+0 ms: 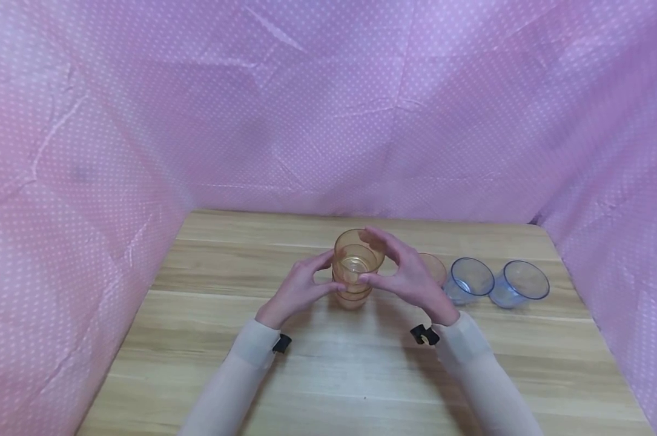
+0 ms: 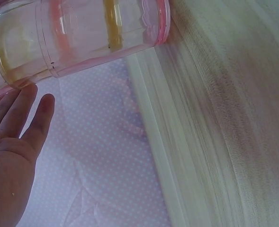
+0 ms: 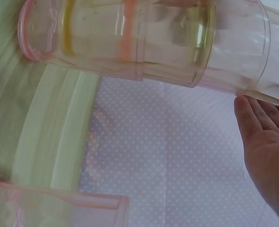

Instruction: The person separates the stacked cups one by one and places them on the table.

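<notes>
A tall upright stack of nested clear cups (image 1: 352, 301), tinted amber and pink, stands on the wooden table. Around the stack's side, my left hand (image 1: 300, 286) curves with thumb in front and fingers behind. My right hand (image 1: 412, 275) holds the topmost amber cup (image 1: 354, 237) between its thumb and fingers, higher than the left. Both wrist views show the stack (image 2: 87, 38) lying sideways across the picture, with pink and yellow bands. The fingertips of the right hand (image 3: 267, 146) meet the cup wall near the upper rim; its thumb is out of that view.
To the right of the stack stands a pinkish-orange cup (image 1: 434, 267), partly hidden behind my right hand. Two blue-tinted cups (image 1: 472, 278) (image 1: 526, 281) follow it in a row. Pink dotted cloth (image 1: 306, 121) hangs around the table's back and sides.
</notes>
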Available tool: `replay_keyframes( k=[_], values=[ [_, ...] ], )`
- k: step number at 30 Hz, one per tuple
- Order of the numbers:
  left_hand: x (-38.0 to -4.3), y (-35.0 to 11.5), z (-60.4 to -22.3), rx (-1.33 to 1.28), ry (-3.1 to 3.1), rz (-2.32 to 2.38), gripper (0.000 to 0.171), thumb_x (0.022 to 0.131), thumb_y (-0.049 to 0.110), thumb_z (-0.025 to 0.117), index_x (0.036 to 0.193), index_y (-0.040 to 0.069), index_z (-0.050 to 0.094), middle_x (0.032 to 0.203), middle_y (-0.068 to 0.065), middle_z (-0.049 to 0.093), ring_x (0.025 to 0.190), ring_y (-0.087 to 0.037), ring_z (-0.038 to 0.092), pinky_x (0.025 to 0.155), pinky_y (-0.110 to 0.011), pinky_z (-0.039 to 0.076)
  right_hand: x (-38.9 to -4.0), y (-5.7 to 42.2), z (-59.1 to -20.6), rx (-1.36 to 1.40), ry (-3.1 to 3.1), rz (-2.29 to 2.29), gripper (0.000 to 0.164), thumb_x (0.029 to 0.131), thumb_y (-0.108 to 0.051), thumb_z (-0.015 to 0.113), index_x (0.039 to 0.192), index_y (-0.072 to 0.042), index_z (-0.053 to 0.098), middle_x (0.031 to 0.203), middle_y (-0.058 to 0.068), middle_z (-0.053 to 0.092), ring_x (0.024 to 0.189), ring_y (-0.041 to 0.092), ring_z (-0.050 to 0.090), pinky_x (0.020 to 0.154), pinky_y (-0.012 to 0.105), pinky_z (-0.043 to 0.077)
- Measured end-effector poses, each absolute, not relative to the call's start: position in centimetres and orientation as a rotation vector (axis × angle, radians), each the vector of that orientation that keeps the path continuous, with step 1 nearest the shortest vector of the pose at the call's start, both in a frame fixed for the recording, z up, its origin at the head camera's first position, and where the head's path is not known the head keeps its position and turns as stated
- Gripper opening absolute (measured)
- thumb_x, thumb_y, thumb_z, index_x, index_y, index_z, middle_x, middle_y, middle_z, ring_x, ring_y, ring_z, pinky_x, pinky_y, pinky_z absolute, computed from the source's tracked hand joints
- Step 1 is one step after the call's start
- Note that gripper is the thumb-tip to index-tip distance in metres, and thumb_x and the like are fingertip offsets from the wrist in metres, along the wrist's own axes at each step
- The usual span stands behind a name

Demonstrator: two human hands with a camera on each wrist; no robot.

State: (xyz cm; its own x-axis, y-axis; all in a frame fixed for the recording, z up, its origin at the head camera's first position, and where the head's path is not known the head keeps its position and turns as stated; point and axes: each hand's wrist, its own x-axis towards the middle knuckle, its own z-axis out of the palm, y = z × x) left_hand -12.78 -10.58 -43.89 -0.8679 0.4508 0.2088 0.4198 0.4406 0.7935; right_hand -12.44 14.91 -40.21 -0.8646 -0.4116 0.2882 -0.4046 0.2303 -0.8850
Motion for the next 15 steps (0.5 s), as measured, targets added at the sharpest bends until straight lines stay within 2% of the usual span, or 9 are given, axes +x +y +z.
replay_keyframes(
  k=[7,15],
  values=[
    [-12.7,-10.5,-44.0,0.788,2.644,1.443,0.075,0.086,0.024,0.087,0.15,0.004,0.053,0.136,-0.014,0.067,0.123,-0.031,0.065,0.111,-0.048,0.048,-12.3,15.0,-39.7,-0.835,2.448,-1.795,0.086,0.083,-0.005,0.086,0.156,-0.003,0.041,0.15,0.012,0.056,0.14,0.028,0.05,0.121,0.048,0.035],
    [-12.7,-10.6,-44.2,0.775,2.645,1.453,0.077,0.085,0.022,0.087,0.151,0.005,0.052,0.135,-0.015,0.067,0.123,-0.032,0.066,0.112,-0.048,0.048,-11.8,15.4,-38.7,-0.848,2.413,-1.877,0.087,0.082,0.002,0.085,0.156,-0.004,0.041,0.152,0.012,0.054,0.141,0.028,0.049,0.12,0.032,0.037]
  ],
)
